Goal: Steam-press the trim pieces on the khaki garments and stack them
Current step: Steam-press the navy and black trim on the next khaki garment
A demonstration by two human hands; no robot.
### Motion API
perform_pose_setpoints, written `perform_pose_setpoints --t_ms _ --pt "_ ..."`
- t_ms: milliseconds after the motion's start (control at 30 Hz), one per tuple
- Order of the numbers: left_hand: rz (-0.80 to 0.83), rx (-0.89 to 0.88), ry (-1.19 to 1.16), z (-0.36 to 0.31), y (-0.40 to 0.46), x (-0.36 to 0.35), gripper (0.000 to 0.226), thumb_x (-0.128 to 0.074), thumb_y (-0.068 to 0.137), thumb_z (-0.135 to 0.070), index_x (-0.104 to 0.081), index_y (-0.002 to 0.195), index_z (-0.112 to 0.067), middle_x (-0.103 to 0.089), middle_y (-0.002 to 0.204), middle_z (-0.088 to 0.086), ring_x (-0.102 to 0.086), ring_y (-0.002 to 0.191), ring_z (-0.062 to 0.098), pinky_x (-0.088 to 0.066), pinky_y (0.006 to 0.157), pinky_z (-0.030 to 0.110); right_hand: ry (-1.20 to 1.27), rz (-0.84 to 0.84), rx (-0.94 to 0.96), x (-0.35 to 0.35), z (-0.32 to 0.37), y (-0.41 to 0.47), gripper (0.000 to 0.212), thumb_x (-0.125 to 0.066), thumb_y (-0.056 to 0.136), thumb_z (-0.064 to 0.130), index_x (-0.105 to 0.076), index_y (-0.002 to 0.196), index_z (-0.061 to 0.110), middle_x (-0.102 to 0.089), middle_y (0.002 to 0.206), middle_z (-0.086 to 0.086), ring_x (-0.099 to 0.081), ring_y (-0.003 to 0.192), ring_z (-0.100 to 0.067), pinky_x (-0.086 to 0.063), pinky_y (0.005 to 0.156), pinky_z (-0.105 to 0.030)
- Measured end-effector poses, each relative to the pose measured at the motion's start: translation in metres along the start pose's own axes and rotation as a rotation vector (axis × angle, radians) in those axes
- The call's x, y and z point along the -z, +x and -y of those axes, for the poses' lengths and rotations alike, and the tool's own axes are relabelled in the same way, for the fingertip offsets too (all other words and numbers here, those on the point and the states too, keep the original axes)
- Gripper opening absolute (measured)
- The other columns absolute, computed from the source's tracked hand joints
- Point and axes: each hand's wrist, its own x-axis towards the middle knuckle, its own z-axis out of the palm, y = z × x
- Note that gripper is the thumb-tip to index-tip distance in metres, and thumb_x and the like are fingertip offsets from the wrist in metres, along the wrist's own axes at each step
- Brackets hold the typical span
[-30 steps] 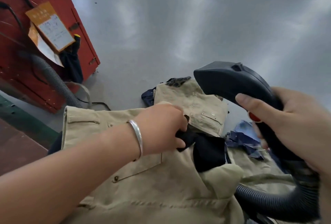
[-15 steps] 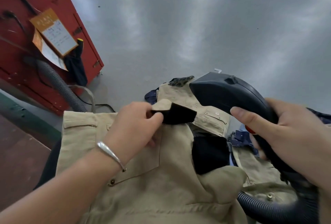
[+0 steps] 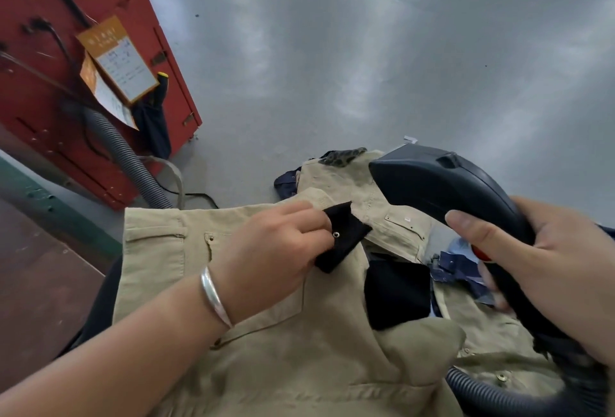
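A khaki garment [image 3: 266,350] lies spread in front of me, over more khaki pieces. My left hand [image 3: 276,250] pinches a small black trim flap [image 3: 342,236] with a metal snap, lifted off the khaki cloth. A larger black patch [image 3: 396,293] shows just right of it. My right hand [image 3: 545,270] grips the handle of the dark steam iron [image 3: 442,183], held in the air right of the flap, nose pointing left. Its ribbed hose [image 3: 492,396] loops away at the lower right.
A red cabinet [image 3: 66,67] with paper tags [image 3: 116,60] and a grey ribbed hose [image 3: 123,150] stands at the left. Navy blue fabric pieces [image 3: 459,266] lie under the khaki ones at the right. Grey floor [image 3: 366,50] fills the background.
My left hand has drawn the black flap out from the garment's opening and turned it up so its snap shows. The iron has come lower and closer to the flap.
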Motion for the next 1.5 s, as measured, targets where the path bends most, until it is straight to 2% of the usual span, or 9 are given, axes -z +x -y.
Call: perform_pose_setpoints --t_ms 267,367,533,667,767,1100,1233,1333,1500 --pt "0.058 0.356 0.110 -0.037 -0.012 -0.013 0.019 -0.067 0.080 -0.022 -0.075 0.092 -0.008 -0.070 0.099 0.013 -0.067 0.085 0.029 -0.058 0.070 0.035 -0.122 0.079 0.010 -0.006 0.017 -0.003 0.031 -0.062 0.064 0.078 -0.063 0.073 0.048 -0.060 0.045 -0.007 -0.055 0.032 -0.017 -0.044 0.034 -0.021" --pt "0.105 0.428 0.124 -0.046 -0.026 -0.020 0.047 -0.082 0.066 -0.010 -0.072 0.112 -0.013 -0.064 0.115 0.026 -0.063 0.103 0.038 -0.056 0.082 0.041 -0.143 0.088 -0.004 -0.003 0.019 -0.007 0.032 -0.064 0.065 0.079 -0.064 0.072 0.047 -0.058 0.044 -0.007 -0.051 0.031 -0.014 -0.040 0.034 -0.016" --pt "0.146 0.437 0.044 -0.042 -0.034 -0.022 0.045 -0.056 0.092 -0.024 -0.051 0.137 -0.024 -0.034 0.146 0.027 -0.032 0.137 0.040 -0.037 0.106 0.051 -0.254 0.128 -0.076 -0.001 0.012 -0.017 0.072 -0.048 0.044 0.100 -0.064 0.092 0.049 -0.060 0.047 -0.004 -0.056 0.034 -0.015 -0.041 0.034 -0.017" --pt "0.106 0.428 0.028 -0.044 -0.043 -0.020 0.046 -0.047 0.086 -0.020 -0.059 0.130 -0.023 -0.042 0.140 0.030 -0.041 0.130 0.044 -0.045 0.097 0.053 -0.356 0.137 -0.084 -0.005 -0.001 -0.022 0.090 -0.035 0.035 0.107 -0.061 0.100 0.051 -0.064 0.053 0.001 -0.057 0.038 -0.009 -0.054 0.049 -0.032" --pt "0.099 0.407 0.062 -0.050 -0.048 -0.019 0.055 -0.036 0.079 -0.020 -0.062 0.127 -0.025 -0.048 0.134 0.031 -0.048 0.123 0.045 -0.049 0.091 0.053 -0.396 0.164 -0.086 -0.013 -0.006 -0.025 0.072 -0.041 0.048 0.099 -0.058 0.101 0.054 -0.066 0.057 0.008 -0.059 0.043 -0.006 -0.057 0.063 -0.036" --pt "0.090 0.389 0.027 -0.052 -0.050 -0.018 0.056 -0.034 0.073 -0.021 -0.069 0.116 -0.029 -0.052 0.129 0.031 -0.052 0.120 0.045 -0.053 0.083 0.054 -0.426 0.181 0.028 -0.044 0.010 0.031 0.030 -0.058 0.076 0.072 -0.062 0.081 0.043 -0.062 0.050 0.012 -0.056 0.037 -0.004 -0.042 0.045 -0.025" --pt "0.123 0.376 0.013 -0.051 -0.052 -0.016 0.059 -0.033 0.072 -0.023 -0.066 0.119 -0.036 -0.048 0.133 0.033 -0.047 0.123 0.047 -0.051 0.086 0.055 -0.413 0.179 0.066 -0.053 0.021 0.065 0.040 -0.061 0.080 0.068 -0.060 0.074 0.028 -0.058 0.043 0.005 -0.058 0.035 -0.015 -0.047 0.049 -0.028" --pt "0.130 0.369 0.005 -0.051 -0.053 -0.015 0.056 -0.042 0.072 -0.019 -0.065 0.119 -0.039 -0.046 0.134 0.033 -0.045 0.124 0.048 -0.051 0.086 0.054 -0.321 0.125 0.093 -0.034 0.026 0.065 0.031 -0.064 0.075 0.069 -0.064 0.072 0.038 -0.057 0.044 0.003 -0.055 0.035 -0.015 -0.050 0.046 -0.032" --pt "0.126 0.350 0.016 -0.053 -0.057 -0.017 0.059 -0.053 0.065 -0.017 -0.064 0.117 -0.042 -0.046 0.133 0.034 -0.048 0.122 0.047 -0.053 0.083 0.050 -0.354 0.197 0.010 0.004 0.017 0.013 0.070 -0.056 0.048 0.096 -0.067 0.086 0.039 -0.061 0.046 -0.006 -0.058 0.034 -0.022 -0.050 0.038 -0.030"
